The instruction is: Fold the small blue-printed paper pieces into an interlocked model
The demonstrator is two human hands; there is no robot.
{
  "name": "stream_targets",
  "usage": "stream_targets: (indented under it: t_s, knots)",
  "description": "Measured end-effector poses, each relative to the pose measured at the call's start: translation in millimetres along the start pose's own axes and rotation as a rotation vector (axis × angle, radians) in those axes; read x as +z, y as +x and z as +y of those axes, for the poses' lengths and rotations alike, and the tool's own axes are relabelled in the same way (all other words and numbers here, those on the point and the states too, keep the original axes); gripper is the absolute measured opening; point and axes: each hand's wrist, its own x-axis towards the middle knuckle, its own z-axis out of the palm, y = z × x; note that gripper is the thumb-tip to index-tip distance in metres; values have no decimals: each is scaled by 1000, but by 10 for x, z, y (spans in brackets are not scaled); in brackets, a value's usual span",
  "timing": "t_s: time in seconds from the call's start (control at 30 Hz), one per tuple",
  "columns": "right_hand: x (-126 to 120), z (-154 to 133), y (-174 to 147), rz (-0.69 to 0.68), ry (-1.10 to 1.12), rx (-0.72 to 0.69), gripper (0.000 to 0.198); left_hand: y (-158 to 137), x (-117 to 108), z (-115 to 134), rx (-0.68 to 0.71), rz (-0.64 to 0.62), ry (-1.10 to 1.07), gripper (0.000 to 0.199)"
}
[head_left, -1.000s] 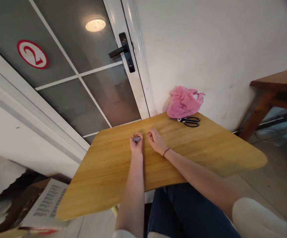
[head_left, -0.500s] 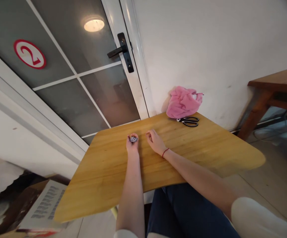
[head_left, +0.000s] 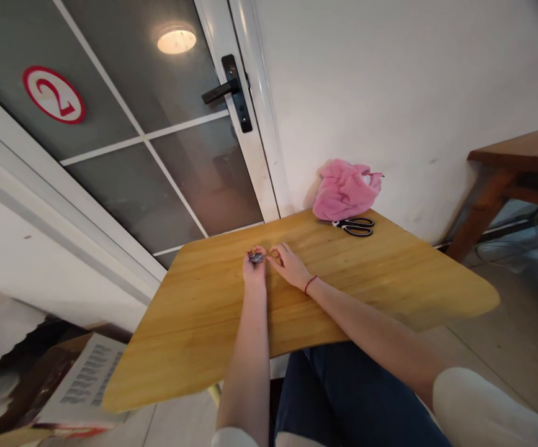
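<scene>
My left hand (head_left: 254,268) is palm up above the table, its fingers curled around a small dark-and-silver patterned piece (head_left: 256,257). The piece is too small to name; it looks like a folded packet. Close beside it on the right is my right hand (head_left: 287,264), a red string bracelet on the wrist. Its thumb and forefinger are bent and a little apart, pointing at the piece. I cannot tell whether they touch its edge. Nothing shows between them.
Both forearms reach over a yellow wooden table (head_left: 180,335). Scissors with black handles (head_left: 357,226) lie at its back edge, against a bunched pink cloth (head_left: 347,189). Behind stands a glazed door (head_left: 189,161). A cardboard box (head_left: 85,379) is on the floor at left, a brown table (head_left: 524,152) at right.
My left hand has moved slightly right and up with the patterned piece, which is now tilted differently. My right hand's thumb and forefinger have spread and come nearer to it.
</scene>
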Motion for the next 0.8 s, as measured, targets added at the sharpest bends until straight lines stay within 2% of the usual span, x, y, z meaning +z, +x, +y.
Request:
stream_targets:
  t_s: [0.13, 0.33, 0.57, 0.63, 0.8]
  knots:
    - [-2, -3, 15, -66, 91, -68, 23, -85, 63, -120, -60, 19, 8, 32]
    - [32, 62, 45, -12, 198, 38, 24, -178, 130, -206, -90, 26, 12, 30]
    - [36, 79, 20, -18, 162, 39, 24, -182, 154, -162, -94, 51, -9, 32]
    - [50, 89, 27, 3, 155, 40, 24, -200, 162, -164, -108, 42, -13, 31]
    - [100, 142, 50, 105, 142, 77, 40, -267, 187, -166, -134, 6, -24, 26]
